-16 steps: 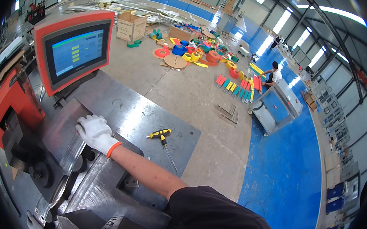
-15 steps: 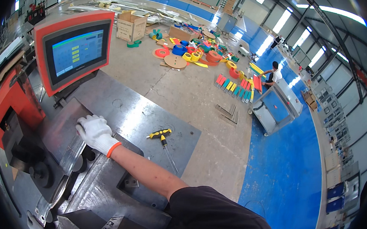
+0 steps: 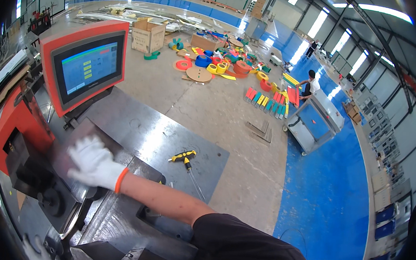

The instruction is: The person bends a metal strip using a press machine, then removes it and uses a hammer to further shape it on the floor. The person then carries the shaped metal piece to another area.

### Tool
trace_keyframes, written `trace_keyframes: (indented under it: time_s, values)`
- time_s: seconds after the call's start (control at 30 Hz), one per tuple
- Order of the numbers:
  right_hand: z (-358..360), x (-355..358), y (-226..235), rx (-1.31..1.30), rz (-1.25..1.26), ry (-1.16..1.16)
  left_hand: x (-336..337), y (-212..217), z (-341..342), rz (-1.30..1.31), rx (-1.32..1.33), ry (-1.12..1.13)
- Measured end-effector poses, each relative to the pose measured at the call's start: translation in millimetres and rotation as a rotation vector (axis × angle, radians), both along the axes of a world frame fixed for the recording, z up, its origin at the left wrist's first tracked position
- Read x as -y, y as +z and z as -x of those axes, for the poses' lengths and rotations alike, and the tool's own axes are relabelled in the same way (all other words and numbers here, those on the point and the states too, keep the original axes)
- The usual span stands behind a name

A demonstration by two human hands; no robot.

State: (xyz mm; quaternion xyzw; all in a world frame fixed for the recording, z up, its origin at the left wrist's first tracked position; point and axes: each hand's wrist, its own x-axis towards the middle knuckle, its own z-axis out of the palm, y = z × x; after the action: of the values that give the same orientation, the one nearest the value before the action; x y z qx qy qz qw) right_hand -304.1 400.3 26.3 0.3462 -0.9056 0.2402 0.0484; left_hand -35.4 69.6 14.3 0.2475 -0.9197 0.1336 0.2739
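Note:
My right hand [image 3: 95, 162], in a white knit glove with an orange cuff, hovers over the metal bed of the machine. Motion blurs it, but thumb and fingers look apart and I see nothing in them. Below it lie dark round rollers and a shiny curved metal edge [image 3: 74, 221]. At the lower left rim, part of my gloved left hand [image 3: 35, 251] shows beside the dark machine parts, its fingers apart; the rest is cut off. A yellow and black T-handle tool [image 3: 183, 156] and a screwdriver [image 3: 194, 181] with a long shaft rest on the steel table [image 3: 135, 119].
A red-framed touch screen [image 3: 88, 64] stands at the back left, above a red machine housing [image 3: 21, 117]. Beyond the table, coloured tape-like rolls [image 3: 203, 61] and a cardboard box [image 3: 148, 36] lie on the floor. A person [image 3: 311, 84] crouches near a grey cart [image 3: 316, 121].
My right hand has lifted off the shiny strip at the machine bed and moved slightly left and down, its fingers spreading. My left hand has come further into view at the lower left.

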Motion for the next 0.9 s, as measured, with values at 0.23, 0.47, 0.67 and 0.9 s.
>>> trace_keyframes:
  time_s: [0.23, 0.47, 0.67, 0.9]
  values:
    - [-23.8, 50.8, -36.5, 0.079, -0.07, 0.191, -19.2, -38.6, 53.1, -0.525, 0.323, -0.431]
    - [-31.0, 40.3, -32.1, 0.002, -0.126, 0.204, -24.2, -48.4, 50.3, -0.596, 0.228, -0.43]
    - [-22.4, 40.8, -40.4, 0.053, -0.167, 0.232, -26.3, -35.9, 55.4, -0.681, 0.361, -0.422]
    - [-7.9, 51.4, -36.4, 0.048, -0.136, 0.215, 11.9, -77.0, 70.2, -0.483, 0.132, -0.46]
